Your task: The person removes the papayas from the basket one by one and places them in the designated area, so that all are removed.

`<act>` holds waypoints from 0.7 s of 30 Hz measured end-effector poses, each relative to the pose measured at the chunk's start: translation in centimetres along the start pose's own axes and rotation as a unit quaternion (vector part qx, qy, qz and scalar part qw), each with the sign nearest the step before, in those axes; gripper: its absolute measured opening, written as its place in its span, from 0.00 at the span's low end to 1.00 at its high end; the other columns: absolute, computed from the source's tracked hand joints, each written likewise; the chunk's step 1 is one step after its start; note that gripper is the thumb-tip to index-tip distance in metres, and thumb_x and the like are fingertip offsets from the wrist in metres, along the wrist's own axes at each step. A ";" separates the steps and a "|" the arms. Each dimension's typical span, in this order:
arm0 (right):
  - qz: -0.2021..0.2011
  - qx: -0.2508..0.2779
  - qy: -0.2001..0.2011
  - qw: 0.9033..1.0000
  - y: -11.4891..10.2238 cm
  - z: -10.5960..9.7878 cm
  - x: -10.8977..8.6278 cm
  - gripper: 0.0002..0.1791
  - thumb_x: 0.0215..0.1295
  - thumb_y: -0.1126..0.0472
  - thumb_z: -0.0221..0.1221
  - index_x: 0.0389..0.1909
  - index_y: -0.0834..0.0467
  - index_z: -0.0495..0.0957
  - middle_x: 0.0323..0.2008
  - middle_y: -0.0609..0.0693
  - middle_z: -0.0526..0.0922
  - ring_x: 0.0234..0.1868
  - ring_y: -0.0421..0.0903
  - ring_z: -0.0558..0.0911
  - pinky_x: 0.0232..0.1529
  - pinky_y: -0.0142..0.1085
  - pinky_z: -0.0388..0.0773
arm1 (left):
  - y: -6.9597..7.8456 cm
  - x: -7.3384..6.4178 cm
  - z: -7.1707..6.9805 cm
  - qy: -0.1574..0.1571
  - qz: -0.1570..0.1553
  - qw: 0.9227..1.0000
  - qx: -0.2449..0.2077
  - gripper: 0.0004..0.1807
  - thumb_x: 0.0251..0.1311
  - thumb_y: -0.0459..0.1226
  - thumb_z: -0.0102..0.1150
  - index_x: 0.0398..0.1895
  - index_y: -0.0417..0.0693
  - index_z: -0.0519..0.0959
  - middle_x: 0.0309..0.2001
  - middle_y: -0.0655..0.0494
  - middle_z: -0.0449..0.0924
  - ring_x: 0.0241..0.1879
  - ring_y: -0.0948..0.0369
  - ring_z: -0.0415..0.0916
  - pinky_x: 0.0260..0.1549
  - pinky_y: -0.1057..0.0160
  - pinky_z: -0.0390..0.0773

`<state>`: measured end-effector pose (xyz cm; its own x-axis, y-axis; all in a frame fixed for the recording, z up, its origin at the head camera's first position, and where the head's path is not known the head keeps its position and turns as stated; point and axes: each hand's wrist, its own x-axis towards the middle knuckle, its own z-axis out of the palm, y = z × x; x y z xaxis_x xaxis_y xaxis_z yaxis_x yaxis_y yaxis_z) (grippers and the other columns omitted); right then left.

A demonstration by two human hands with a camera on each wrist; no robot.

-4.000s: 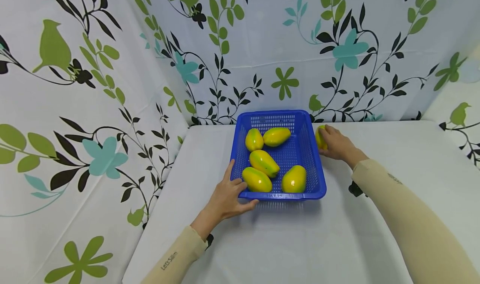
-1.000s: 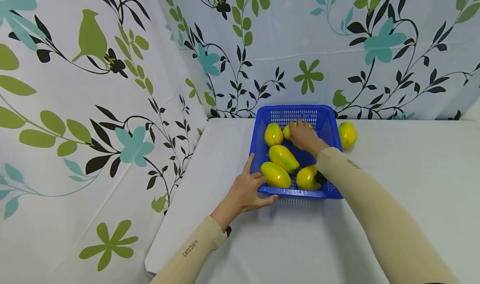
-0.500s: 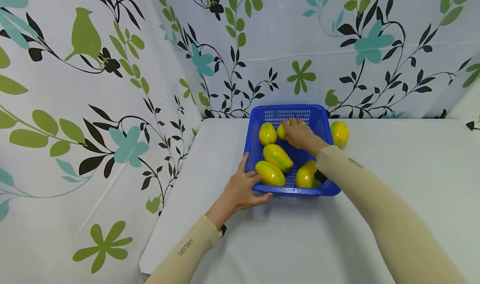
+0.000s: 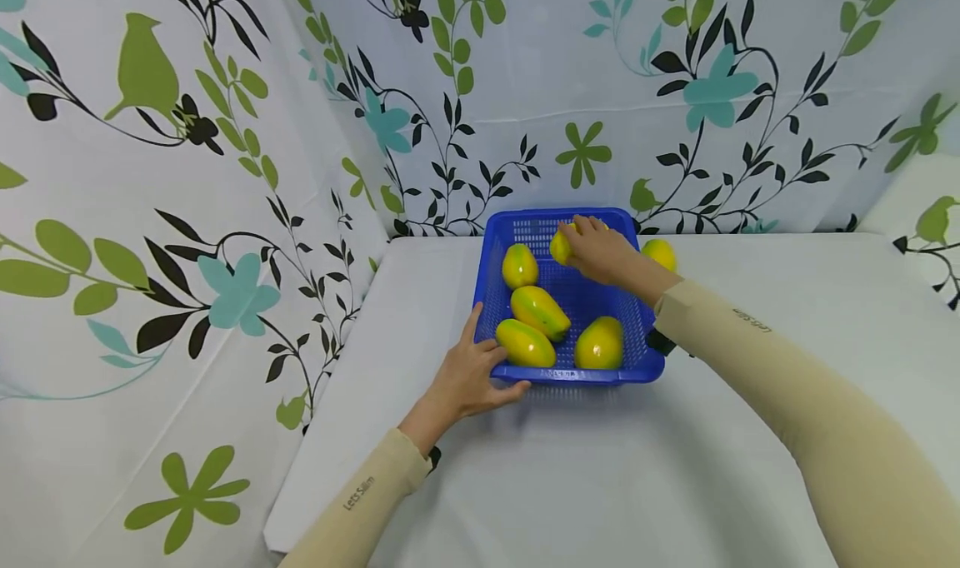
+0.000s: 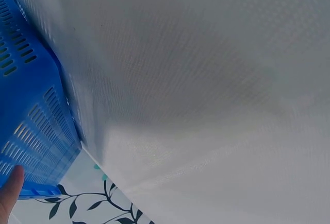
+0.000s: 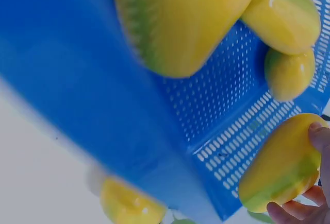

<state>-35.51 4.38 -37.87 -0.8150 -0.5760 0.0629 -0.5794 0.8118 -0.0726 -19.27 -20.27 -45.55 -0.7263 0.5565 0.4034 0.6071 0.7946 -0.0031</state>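
A blue plastic basket (image 4: 637, 360) stands on the table with several yellow-green mangoes inside, among them a mango (image 4: 599, 345) at the front right and a mango (image 4: 520, 266) at the back left. My right hand (image 4: 600, 251) grips another mango (image 6: 283, 162) over the basket's back part; the right wrist view shows thumb and fingertips around it. My left hand (image 4: 468, 376) holds the basket's front left corner, index finger along the left side and thumb by the front wall. One finger (image 5: 12, 185) shows against the basket in the left wrist view.
One mango (image 4: 659, 254) lies on the table just outside the basket's right wall, partly hidden behind the rim. The white table (image 4: 787, 326) ends at a hanging patterned cloth (image 4: 525, 68) at the back, and more cloth hangs at the left.
My right hand set a mango down right of the basket, then reached inside and took hold of another at the back, now raised slightly. The left hand stayed at the corner.
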 end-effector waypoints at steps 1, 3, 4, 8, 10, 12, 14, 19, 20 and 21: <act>-0.002 0.001 0.007 1.000 0.2 -0.2 -0.1 0.32 0.67 0.53 0.54 0.67 0.61 0.58 0.66 0.67 0.58 0.64 0.68 0.60 0.58 0.62 0.66 | -0.1 -0.1 0.0 0.000 -0.003 1.000 0.001 0.31 0.50 0.66 0.49 0.33 0.50 0.82 0.34 0.56 0.84 0.65 0.43 0.58 0.69 0.46 0.48; -0.006 0.000 0.017 1.000 0.4 -0.5 -0.4 0.31 0.67 0.53 0.54 0.67 0.62 0.58 0.65 0.68 0.59 0.63 0.68 0.61 0.57 0.62 0.67 | -0.1 -0.2 0.0 0.001 -0.007 1.000 -0.002 0.31 0.49 0.66 0.50 0.32 0.50 0.82 0.34 0.56 0.84 0.67 0.42 0.55 0.69 0.47 0.48; -0.006 0.002 0.019 1.000 0.5 -0.6 -0.6 0.32 0.66 0.53 0.54 0.67 0.62 0.59 0.65 0.68 0.59 0.63 0.68 0.62 0.56 0.62 0.67 | -0.1 -0.2 0.0 0.001 -0.007 1.000 -0.004 0.31 0.49 0.66 0.50 0.32 0.50 0.82 0.34 0.56 0.84 0.67 0.41 0.55 0.69 0.47 0.49; -0.005 0.003 0.019 1.000 1.1 -1.0 -1.2 0.32 0.66 0.53 0.54 0.66 0.63 0.59 0.64 0.69 0.59 0.63 0.69 0.62 0.56 0.63 0.67 | -0.1 -0.3 0.1 -0.002 -0.007 1.000 -0.002 0.30 0.50 0.66 0.49 0.31 0.51 0.81 0.33 0.57 0.84 0.67 0.41 0.54 0.69 0.47 0.49; -0.005 -0.004 0.021 1.000 1.4 -1.0 -1.5 0.32 0.66 0.53 0.54 0.67 0.63 0.59 0.64 0.69 0.59 0.62 0.69 0.62 0.56 0.62 0.68 | -0.1 -0.3 0.2 -0.003 -0.008 1.000 -0.002 0.30 0.50 0.67 0.48 0.31 0.51 0.81 0.33 0.57 0.84 0.67 0.42 0.54 0.69 0.47 0.49; -0.008 -0.012 0.027 1.000 1.8 -1.1 -1.7 0.32 0.66 0.54 0.55 0.66 0.63 0.59 0.63 0.69 0.60 0.62 0.68 0.63 0.54 0.61 0.70 | -0.1 -0.3 0.2 -0.003 -0.010 1.000 0.000 0.30 0.50 0.67 0.48 0.30 0.52 0.80 0.32 0.57 0.84 0.67 0.42 0.54 0.69 0.48 0.49; -0.008 -0.017 0.030 0.999 2.2 -1.3 -1.9 0.31 0.66 0.54 0.55 0.66 0.63 0.59 0.63 0.68 0.61 0.61 0.67 0.63 0.54 0.61 0.71 | -0.1 -0.3 0.2 -0.002 -0.010 1.000 -0.003 0.30 0.50 0.67 0.48 0.30 0.51 0.81 0.32 0.57 0.84 0.67 0.42 0.55 0.69 0.47 0.48; 0.001 -0.021 0.028 0.999 3.1 -2.4 -2.8 0.31 0.66 0.57 0.55 0.66 0.63 0.59 0.65 0.68 0.58 0.63 0.68 0.60 0.56 0.63 0.68 | 0.0 -0.2 0.3 -0.001 -0.009 1.000 -0.005 0.31 0.51 0.67 0.47 0.30 0.50 0.81 0.32 0.57 0.84 0.66 0.42 0.56 0.69 0.46 0.47; 0.004 -0.021 0.027 0.999 3.3 -2.7 -3.0 0.31 0.66 0.57 0.55 0.66 0.63 0.59 0.65 0.69 0.58 0.64 0.68 0.60 0.57 0.63 0.67 | 0.0 -0.2 0.3 -0.001 -0.007 1.000 -0.005 0.31 0.51 0.67 0.46 0.30 0.50 0.81 0.32 0.57 0.84 0.66 0.42 0.57 0.69 0.46 0.47; 0.009 -0.020 0.027 0.999 3.6 -3.0 -3.3 0.31 0.66 0.57 0.55 0.66 0.63 0.58 0.65 0.69 0.57 0.64 0.68 0.59 0.57 0.63 0.66 | 0.1 -0.2 0.3 0.000 -0.003 1.000 -0.004 0.31 0.51 0.67 0.46 0.29 0.51 0.80 0.31 0.57 0.84 0.64 0.44 0.61 0.69 0.46 0.47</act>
<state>-34.88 9.47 -35.32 -0.8229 -0.5563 0.1156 -0.5630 0.8257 -0.0349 -19.21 -20.25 -45.87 -0.7301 0.5510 0.4041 0.6046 0.7965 0.0063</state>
